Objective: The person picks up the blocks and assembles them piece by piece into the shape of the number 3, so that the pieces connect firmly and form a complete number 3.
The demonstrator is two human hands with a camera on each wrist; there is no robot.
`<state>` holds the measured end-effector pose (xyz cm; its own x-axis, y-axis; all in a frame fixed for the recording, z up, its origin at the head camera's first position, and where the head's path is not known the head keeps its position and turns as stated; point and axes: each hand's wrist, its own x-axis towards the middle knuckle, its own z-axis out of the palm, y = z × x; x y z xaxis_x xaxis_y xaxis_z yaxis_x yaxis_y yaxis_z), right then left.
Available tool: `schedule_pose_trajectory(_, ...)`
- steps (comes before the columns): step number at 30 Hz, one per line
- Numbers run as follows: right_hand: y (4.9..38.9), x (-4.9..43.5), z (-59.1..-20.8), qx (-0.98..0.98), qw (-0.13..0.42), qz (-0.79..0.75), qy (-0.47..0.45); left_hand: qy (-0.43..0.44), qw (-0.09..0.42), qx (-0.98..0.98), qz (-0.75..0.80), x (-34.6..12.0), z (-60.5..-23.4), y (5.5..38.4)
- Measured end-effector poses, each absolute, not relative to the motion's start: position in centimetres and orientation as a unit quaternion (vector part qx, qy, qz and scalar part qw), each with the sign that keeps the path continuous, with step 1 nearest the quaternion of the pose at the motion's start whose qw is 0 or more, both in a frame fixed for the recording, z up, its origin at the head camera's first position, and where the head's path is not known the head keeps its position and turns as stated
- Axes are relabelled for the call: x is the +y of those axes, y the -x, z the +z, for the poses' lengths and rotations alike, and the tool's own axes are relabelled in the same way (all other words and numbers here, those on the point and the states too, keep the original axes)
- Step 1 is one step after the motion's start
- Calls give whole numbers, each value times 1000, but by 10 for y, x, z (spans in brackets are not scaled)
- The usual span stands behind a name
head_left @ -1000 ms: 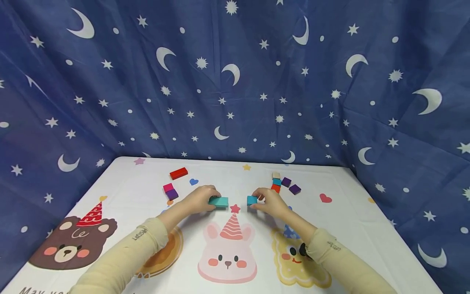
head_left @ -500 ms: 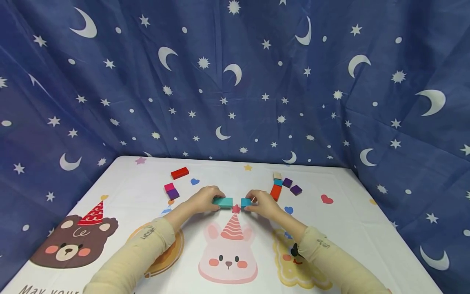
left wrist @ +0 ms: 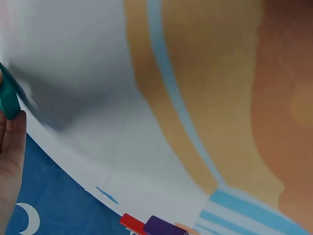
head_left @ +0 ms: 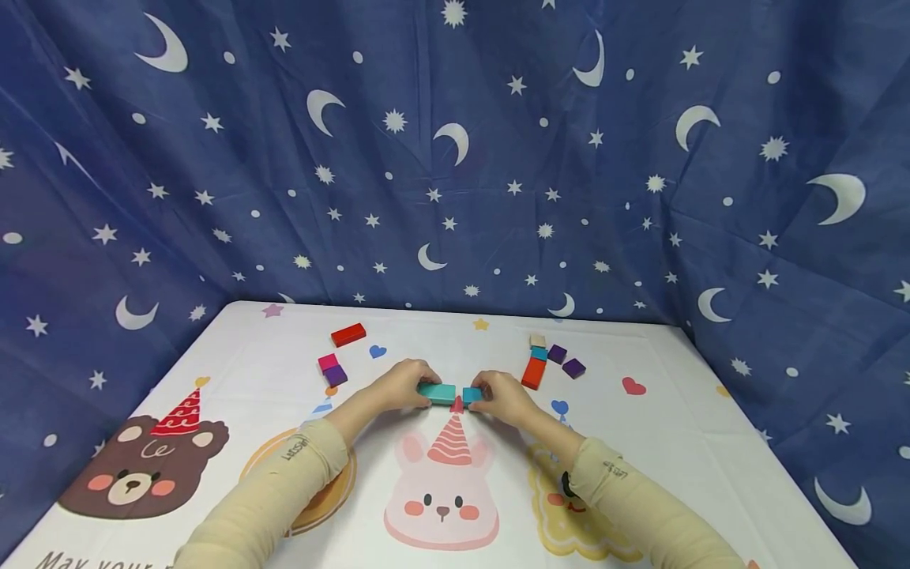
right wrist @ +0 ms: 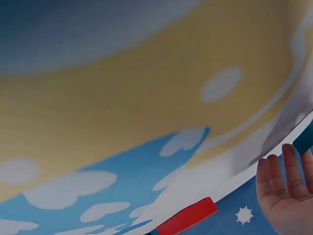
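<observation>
My left hand pinches a long teal block near the middle of the table, thumb on the near side. Facing it, my right hand holds a small blue block between thumb and fingers. A narrow gap separates the two blocks, just above the printed pink star. In the left wrist view, part of the teal block shows at the left edge beside the fingers. The right wrist view catches the blue block at its right edge, partly cut off.
At the left lie a red block, a magenta block and a purple block. Right of centre, a cream block, a blue block and an orange-red block form a row, near two dark purple blocks.
Both hands have come closer together. The teal block has shifted right and the small blue block left, so the gap between them has narrowed. The other blocks stay put.
</observation>
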<state>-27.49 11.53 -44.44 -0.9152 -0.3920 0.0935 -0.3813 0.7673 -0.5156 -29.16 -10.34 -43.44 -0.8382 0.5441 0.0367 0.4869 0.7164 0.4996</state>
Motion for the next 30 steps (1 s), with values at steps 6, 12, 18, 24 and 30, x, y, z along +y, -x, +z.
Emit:
schedule_pose_trajectory(6,277,113,-445,937,6,-268,226,-277,61,921,268,-103,-438,290)
schedule_pose_trajectory(12,278,112,-446,940,2,-255,226,-267,60,917,290,-100,-440,288)
schedule_pose_trajectory(18,281,108,-445,945,4,-234,228,-254,60,922,286,-98,-439,289)
schedule_pose_trajectory(24,282,106,-443,948,12,-217,233,-251,69,922,286,-97,-438,288)
schedule_pose_trajectory(30,285,104,-442,946,18,-206,249,-232,74,926,289,-97,-437,287)
